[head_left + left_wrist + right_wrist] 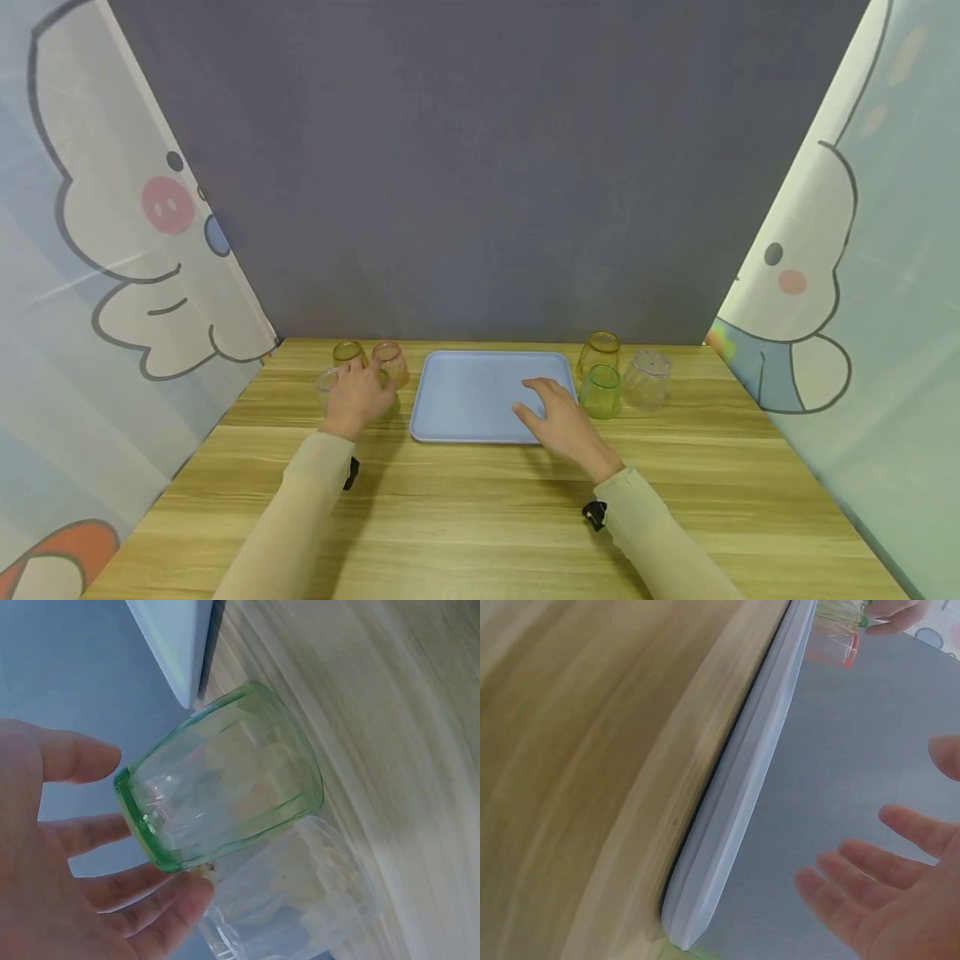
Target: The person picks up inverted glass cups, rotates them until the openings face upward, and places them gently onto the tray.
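Observation:
My left hand (360,398) reaches over a group of glasses at the left. In the left wrist view a green glass (225,776) stands upside down on the table, its thick base towards the palm. The thumb is right at one edge of that base, and the loosely bent fingers (124,889) are spread along the other side. A clear glass (300,892) is beside it. My right hand (561,423) hovers over the right part of a light blue tray (480,396), with fingers spread and nothing held.
Behind the left hand stand an amber glass (347,352) and a pink glass (396,367). Right of the tray are another amber glass (597,354), a green glass (600,393) and a clear glass (647,382). A grey panel (480,183) rises behind the wooden table (480,517).

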Demonstrator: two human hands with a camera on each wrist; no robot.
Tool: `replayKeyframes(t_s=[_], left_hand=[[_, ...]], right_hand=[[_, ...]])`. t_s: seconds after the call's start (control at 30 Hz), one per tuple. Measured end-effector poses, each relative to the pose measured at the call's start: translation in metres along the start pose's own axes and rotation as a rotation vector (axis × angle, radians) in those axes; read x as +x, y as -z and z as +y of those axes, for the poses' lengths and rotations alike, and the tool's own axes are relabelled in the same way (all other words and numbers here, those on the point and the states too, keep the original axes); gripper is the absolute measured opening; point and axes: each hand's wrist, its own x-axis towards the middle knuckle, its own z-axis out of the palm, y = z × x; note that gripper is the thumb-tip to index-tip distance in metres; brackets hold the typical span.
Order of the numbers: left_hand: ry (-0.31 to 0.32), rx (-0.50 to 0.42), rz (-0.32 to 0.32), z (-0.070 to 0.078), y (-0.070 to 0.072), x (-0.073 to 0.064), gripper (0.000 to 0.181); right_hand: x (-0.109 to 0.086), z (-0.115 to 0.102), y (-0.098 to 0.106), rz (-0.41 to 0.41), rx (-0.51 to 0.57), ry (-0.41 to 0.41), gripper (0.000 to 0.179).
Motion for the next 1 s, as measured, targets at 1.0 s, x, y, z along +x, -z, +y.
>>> replayKeyframes(t_s=[1.0], left_hand=[[-0.015, -0.120, 0.096, 0.0022, 0.0009, -0.0065, 0.055]], right_hand=[[0.0023, -0.0019, -0.0082, -0.071, 0.143, -0.053, 0.061]])
